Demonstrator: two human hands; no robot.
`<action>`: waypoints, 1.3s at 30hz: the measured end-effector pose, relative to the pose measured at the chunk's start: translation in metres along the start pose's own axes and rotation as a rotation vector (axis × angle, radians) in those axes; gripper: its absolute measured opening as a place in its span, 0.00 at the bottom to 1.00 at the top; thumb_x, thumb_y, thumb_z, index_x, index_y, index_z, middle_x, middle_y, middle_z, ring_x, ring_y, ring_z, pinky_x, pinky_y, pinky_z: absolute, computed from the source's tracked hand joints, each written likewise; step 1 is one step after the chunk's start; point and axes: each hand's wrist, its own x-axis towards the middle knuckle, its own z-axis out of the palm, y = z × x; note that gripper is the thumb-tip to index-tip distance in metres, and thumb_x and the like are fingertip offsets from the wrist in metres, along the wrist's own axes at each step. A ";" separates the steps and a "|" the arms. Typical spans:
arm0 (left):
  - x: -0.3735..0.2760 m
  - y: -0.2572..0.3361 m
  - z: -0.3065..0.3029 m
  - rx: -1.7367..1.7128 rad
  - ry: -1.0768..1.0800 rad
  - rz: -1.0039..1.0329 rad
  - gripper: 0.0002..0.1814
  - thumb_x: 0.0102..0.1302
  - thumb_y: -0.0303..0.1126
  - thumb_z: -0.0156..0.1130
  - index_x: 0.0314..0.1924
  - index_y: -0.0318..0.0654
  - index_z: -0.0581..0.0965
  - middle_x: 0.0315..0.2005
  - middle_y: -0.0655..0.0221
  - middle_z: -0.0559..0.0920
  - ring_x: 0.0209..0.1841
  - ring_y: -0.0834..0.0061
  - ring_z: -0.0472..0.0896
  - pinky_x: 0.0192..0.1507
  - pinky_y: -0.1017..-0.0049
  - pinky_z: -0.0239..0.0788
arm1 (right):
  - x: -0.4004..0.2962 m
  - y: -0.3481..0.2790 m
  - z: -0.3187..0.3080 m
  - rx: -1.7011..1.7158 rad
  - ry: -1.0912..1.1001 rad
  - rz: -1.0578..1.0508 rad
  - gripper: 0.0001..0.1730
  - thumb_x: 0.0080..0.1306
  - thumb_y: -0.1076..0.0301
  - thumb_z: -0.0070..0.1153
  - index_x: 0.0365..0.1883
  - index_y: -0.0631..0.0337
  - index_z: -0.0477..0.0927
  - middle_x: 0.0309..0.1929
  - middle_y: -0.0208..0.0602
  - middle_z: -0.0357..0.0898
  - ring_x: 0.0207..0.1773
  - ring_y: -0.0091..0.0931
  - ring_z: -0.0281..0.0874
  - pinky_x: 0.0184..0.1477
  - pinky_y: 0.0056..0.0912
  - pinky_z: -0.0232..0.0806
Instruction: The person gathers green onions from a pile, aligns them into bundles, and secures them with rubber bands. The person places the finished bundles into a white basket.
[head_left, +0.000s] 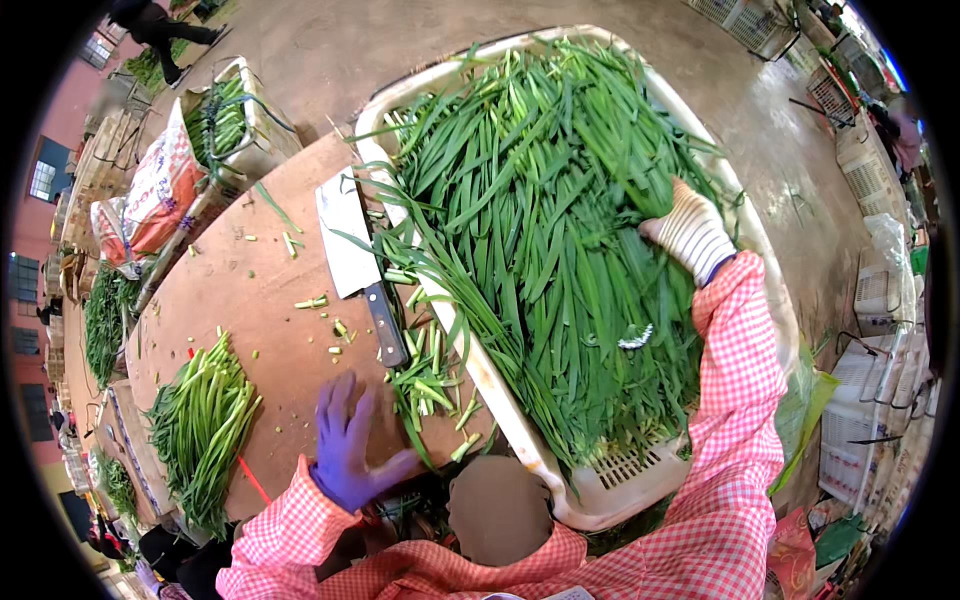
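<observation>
My left hand (352, 442), in a purple glove, is over the near part of the brown round table, fingers spread and holding nothing. My right hand (694, 225) wears a striped knit glove and reaches into the white plastic crate (495, 382). Its thumb and fingers close around long flat green leaves, apparently garlic chives (525, 225); the fingertips are partly hidden. A cleaver (349, 232) with a black handle lies flat beside the crate. Cut stalk ends (431, 382) are scattered near its handle. A bundle of greens (206, 427) rests left of my left hand.
A red strip (253, 480) extends from beneath the bundle. Beyond the table stand a crate of greens (232, 120) and a red-and-white woven sack (161, 195). White crates (855, 435) line the right side. A person's legs (169, 37) show at the upper left.
</observation>
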 end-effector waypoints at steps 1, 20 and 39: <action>0.010 0.009 -0.003 -0.126 0.072 -0.006 0.47 0.47 0.46 0.72 0.62 0.28 0.63 0.59 0.42 0.63 0.62 0.42 0.61 0.63 0.52 0.55 | -0.016 -0.012 -0.007 0.069 0.029 -0.049 0.50 0.46 0.56 0.65 0.63 0.76 0.59 0.45 0.59 0.78 0.48 0.43 0.78 0.52 0.34 0.71; 0.200 0.026 0.086 -1.331 0.170 -0.423 0.34 0.51 0.33 0.72 0.56 0.30 0.68 0.43 0.61 0.80 0.39 0.72 0.79 0.43 0.76 0.71 | -0.170 -0.025 -0.050 0.707 -0.490 -0.228 0.26 0.57 0.55 0.62 0.49 0.63 0.79 0.45 0.50 0.80 0.44 0.32 0.81 0.47 0.30 0.72; 0.153 0.058 0.050 -1.836 0.250 -0.338 0.21 0.68 0.31 0.57 0.58 0.32 0.67 0.50 0.66 0.77 0.46 0.78 0.77 0.51 0.81 0.68 | -0.073 -0.081 0.037 0.226 -0.027 -0.272 0.47 0.51 0.52 0.68 0.64 0.63 0.61 0.54 0.53 0.74 0.55 0.43 0.73 0.55 0.37 0.68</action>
